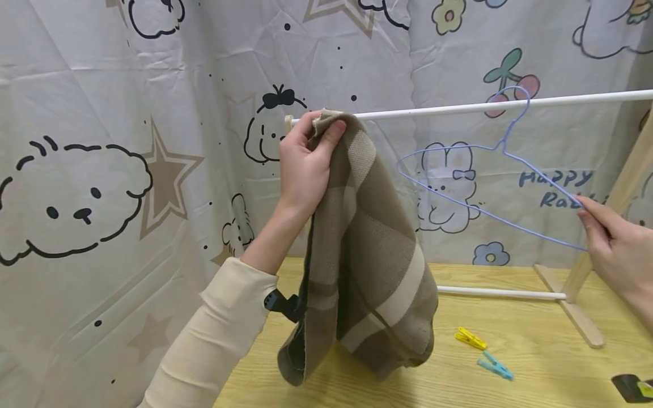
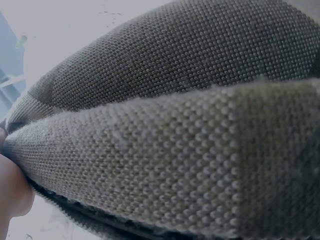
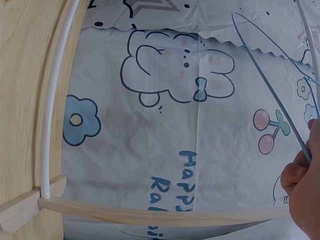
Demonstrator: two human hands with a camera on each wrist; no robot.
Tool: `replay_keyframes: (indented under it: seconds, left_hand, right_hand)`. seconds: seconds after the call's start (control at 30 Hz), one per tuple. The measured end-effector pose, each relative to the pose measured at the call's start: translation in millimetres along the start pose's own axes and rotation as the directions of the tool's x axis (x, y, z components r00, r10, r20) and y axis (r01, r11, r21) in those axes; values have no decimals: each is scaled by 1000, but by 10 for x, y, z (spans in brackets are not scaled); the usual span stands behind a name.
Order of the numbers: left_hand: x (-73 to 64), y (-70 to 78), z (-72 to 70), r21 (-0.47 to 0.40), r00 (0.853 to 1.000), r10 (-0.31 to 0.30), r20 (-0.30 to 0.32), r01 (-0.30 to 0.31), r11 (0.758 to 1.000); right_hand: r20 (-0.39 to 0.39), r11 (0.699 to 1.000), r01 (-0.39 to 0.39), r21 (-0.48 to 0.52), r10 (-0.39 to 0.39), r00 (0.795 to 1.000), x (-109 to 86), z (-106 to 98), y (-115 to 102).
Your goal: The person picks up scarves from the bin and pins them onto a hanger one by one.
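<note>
In the head view my left hand [image 1: 308, 164] pinches the top edge of a brown and beige knitted cloth [image 1: 377, 243], which hangs down in folds. Its weave fills most of the left wrist view, where part of the left hand [image 2: 14, 187] shows at the left edge. Over on the right, my right hand [image 1: 614, 243] grips one end of a blue wire hanger [image 1: 459, 201]. The hanger's hook points up and overlaps the white rail in the head view. From the right wrist, the hand [image 3: 302, 180] appears at the right edge, fingers curled round the hanger [image 3: 272, 82].
A rack with a white top rail [image 1: 444, 107], a lower white bar [image 1: 500, 292] and wooden feet [image 1: 576, 317] stands on the wood-grain table [image 1: 449, 379]. A yellow clothespin [image 1: 470, 338] and a blue clothespin [image 1: 495, 366] lie there. Behind hangs a printed curtain [image 1: 97, 170].
</note>
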State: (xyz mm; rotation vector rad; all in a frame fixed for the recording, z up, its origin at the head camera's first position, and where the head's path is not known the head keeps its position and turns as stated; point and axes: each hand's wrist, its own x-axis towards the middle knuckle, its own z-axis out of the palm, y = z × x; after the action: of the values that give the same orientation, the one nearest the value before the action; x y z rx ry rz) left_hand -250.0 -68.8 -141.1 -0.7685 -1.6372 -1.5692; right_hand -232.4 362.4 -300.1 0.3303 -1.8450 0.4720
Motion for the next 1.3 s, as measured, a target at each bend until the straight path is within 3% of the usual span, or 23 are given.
replay_keyframes:
  seconds: [0.13,0.3,0.4,0.53,0.67,0.8,0.97,1.07,1.17,1.3]
  left_hand:
    - [49,114,51,-64,999,-35,1,35,997]
    - [58,171,90,-100,999,-52,-1,51,994]
    - [71,182,121,-117,998,-58,-9,57,991]
    - [83,194,172,-135,997,-71,-7,70,988]
    - [95,215,217,-143,998,-69,-15,66,987]
    - [146,262,240,-149,997,-50,-54,41,988]
    - [210,310,259,-119,993,-49,-106,36,992]
    - [199,298,268,-92,990,-63,-123,52,994]
    - [146,226,281,-66,991,-51,-121,44,997]
    - [27,39,285,-23,996,-2,-84,0,1000]
  right_hand:
    - [-41,998,-30,51,32,999,-11,35,-31]
    - [-77,972,-77,222,96,992,17,71,-79]
    - [-56,971,-82,223,97,994,17,42,-129]
    - [-18,994,-48,103,51,999,-61,28,-208]
    - [25,997,44,67,-45,999,-195,102,-319]
    - [50,981,81,176,-91,995,-323,213,-497]
    - [49,940,69,335,-91,995,-454,325,-751]
    - [73,917,33,397,-67,995,-544,357,-914]
    - [152,886,-50,460,-23,988,-639,339,-1075]
    - [300,837,-219,501,69,951,-716,263,-1255]
